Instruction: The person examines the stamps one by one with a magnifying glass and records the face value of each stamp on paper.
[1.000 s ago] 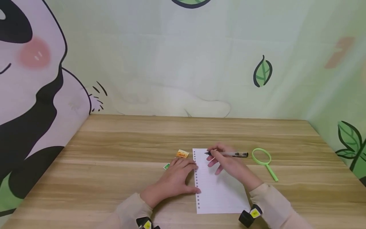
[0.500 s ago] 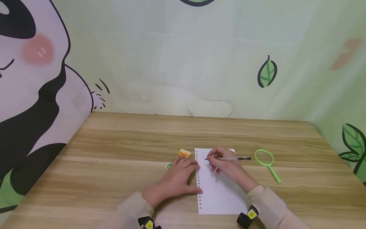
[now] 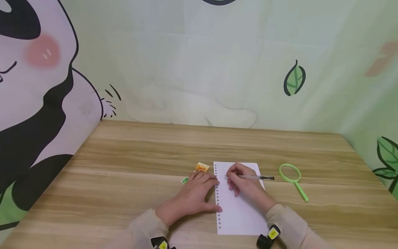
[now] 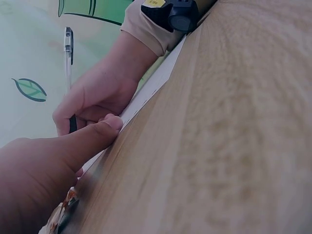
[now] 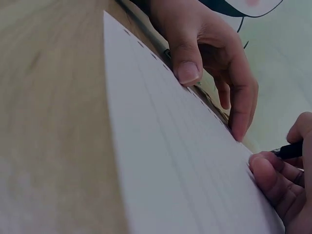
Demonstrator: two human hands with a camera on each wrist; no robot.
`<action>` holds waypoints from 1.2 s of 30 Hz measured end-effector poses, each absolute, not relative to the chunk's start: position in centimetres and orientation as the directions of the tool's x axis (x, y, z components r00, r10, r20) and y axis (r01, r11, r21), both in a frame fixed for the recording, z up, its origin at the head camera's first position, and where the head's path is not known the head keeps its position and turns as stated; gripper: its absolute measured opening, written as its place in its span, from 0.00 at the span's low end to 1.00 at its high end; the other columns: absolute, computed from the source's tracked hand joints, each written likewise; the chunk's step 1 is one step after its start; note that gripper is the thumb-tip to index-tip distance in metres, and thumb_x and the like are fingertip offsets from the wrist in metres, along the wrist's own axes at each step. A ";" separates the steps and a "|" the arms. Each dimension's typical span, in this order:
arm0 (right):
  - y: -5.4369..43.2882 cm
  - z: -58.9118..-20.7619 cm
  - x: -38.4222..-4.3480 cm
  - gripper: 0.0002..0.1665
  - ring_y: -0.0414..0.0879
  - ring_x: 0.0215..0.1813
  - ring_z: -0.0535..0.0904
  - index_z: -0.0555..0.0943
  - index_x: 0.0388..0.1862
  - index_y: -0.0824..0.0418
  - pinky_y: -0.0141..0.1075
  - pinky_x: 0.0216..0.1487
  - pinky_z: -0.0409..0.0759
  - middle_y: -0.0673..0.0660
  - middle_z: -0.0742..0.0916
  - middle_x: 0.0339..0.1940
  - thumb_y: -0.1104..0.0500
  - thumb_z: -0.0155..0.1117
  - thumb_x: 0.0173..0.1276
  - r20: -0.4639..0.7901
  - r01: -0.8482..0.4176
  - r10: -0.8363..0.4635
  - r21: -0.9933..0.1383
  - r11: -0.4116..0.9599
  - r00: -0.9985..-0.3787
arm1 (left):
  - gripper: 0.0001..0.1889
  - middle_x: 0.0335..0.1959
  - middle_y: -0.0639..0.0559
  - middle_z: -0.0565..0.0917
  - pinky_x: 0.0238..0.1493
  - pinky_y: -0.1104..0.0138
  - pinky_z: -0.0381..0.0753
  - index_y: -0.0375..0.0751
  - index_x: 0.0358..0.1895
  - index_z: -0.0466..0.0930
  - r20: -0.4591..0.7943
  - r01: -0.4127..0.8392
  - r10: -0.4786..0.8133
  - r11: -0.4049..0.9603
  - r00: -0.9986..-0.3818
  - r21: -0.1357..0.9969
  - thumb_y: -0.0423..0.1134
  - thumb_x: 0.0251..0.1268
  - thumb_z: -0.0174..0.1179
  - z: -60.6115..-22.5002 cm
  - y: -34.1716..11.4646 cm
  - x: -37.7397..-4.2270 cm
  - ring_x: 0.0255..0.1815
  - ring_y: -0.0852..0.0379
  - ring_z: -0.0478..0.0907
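A sheet of lined white paper (image 3: pixel 237 211) with punched holes lies on the wooden table. My left hand (image 3: pixel 194 193) rests along its holed edge, thumb and fingertips touching the margin, fingers spread. Between thumb and fingers of my right hand (image 3: pixel 247 183) is a clear pen (image 3: pixel 262 177) with black parts, its tip toward the upper left of the sheet. Whether the tip touches the paper is hard to tell. In the right wrist view the black grip of the pen (image 5: pixel 290 150) shows between the fingers. The left wrist view shows the pen (image 4: pixel 68 63) rising above the right hand.
A green magnifying glass (image 3: pixel 300 191) lies right of the paper. Beyond my left fingers are a small orange picture card (image 3: pixel 202 167) and a green one (image 3: pixel 185 180), partly covered by the hand. A printed cloth (image 3: pixel 186 69) stands behind the table (image 3: pixel 140 145).
My right hand and the pen have come down the sheet slightly, toward me. My left hand keeps its place on the paper's edge. The whole head view has shifted a little.
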State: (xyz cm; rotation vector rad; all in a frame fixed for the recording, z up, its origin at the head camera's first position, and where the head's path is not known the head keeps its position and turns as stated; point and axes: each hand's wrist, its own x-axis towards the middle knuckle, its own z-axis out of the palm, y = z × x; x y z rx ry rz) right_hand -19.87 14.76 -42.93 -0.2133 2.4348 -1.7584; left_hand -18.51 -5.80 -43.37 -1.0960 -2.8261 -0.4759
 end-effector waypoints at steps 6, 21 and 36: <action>14.8 -43.5 -20.0 0.07 0.40 0.18 0.73 0.75 0.36 0.69 0.32 0.14 0.74 0.55 0.79 0.21 0.64 0.57 0.68 -0.005 -0.046 -0.165 -0.952 0.304 -0.986 | 0.39 0.58 0.55 0.76 0.71 0.56 0.60 0.47 0.58 0.76 0.187 0.670 0.645 0.696 -0.741 0.259 0.68 0.45 0.66 -43.4 -5.8 -18.5 0.64 0.55 0.68; 14.6 -44.3 -20.1 0.04 0.38 0.17 0.71 0.77 0.31 0.63 0.26 0.21 0.67 0.52 0.76 0.17 0.63 0.59 0.66 0.084 -0.119 -0.101 -0.902 0.415 -0.991 | 0.38 0.60 0.53 0.75 0.71 0.54 0.60 0.46 0.58 0.76 0.200 0.680 0.651 0.679 -0.732 0.277 0.66 0.45 0.67 -43.6 -5.7 -18.6 0.64 0.54 0.68; 14.6 -44.1 -20.2 0.05 0.38 0.18 0.70 0.77 0.26 0.61 0.26 0.21 0.66 0.50 0.75 0.14 0.66 0.57 0.62 0.075 -0.111 -0.096 -0.883 0.456 -0.993 | 0.39 0.61 0.54 0.75 0.71 0.53 0.61 0.46 0.58 0.75 0.181 0.672 0.650 0.687 -0.738 0.276 0.67 0.45 0.67 -43.5 -5.7 -18.6 0.65 0.54 0.68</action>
